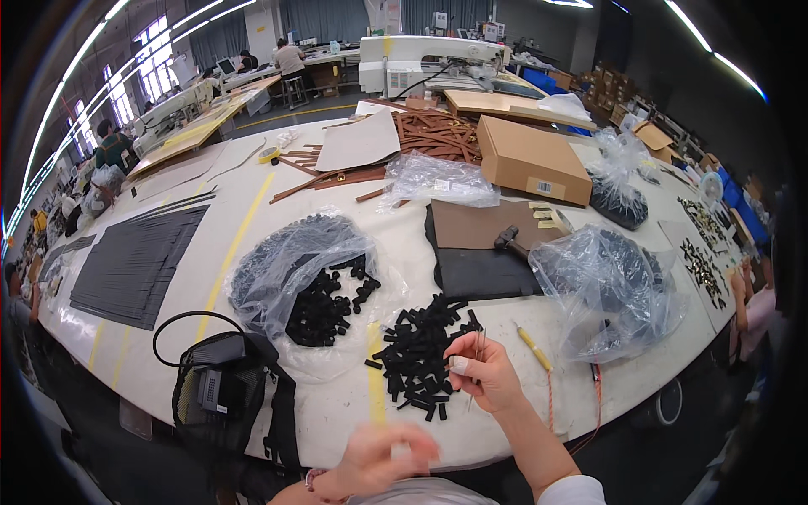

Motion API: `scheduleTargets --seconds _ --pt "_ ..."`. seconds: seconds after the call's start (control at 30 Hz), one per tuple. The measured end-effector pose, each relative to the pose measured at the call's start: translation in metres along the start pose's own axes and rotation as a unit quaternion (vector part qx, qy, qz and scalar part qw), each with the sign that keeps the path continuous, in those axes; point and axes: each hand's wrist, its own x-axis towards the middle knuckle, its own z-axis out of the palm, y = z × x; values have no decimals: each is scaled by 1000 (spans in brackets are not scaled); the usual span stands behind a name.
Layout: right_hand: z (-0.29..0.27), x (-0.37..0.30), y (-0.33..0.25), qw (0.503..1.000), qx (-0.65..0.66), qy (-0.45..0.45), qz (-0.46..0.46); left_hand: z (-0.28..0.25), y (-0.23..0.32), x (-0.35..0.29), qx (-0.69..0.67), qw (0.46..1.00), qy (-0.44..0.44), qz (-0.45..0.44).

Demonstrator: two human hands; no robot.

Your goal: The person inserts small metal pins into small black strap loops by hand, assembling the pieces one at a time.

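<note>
My right hand (484, 370) is closed on thin metal tweezers (481, 343), whose slim prongs stick up above the fingers. A small dark bit shows at its fingertips, too small to name. Just left of that hand lies a loose pile of short black fabric-like pieces (412, 358). My left hand (389, 454) is low in front of me, near the table's front edge and smeared by motion, so its fingers cannot be read. Beyond the pile, a clear plastic bag (278, 252) lies open with small black knotted pieces (320, 316) spilling out.
A black mesh bag (227, 387) sits at the front left, dark strips (139, 265) behind it. To the right are a yellow-handled tool (534, 348) with a cord, a hammer (510, 240) and a filled plastic bag (606, 290). A cardboard box (532, 156) stands farther back.
</note>
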Motion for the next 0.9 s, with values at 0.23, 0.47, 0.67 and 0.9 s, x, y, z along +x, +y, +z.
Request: scheduleTargets --seconds 0.23,0.47,0.67,0.9 --pt "24 -12 29 984 -158 31 -78 -7 -60 32 -172 955 242 -22" --pt "15 -14 10 967 -236 -57 78 -26 -68 24 -77 984 157 -14" --pt "13 -13 11 953 -274 -102 80 -25 -61 24 82 989 122 -13" --pt "8 -13 15 927 -360 -99 46 -25 -58 28 124 987 98 -14"
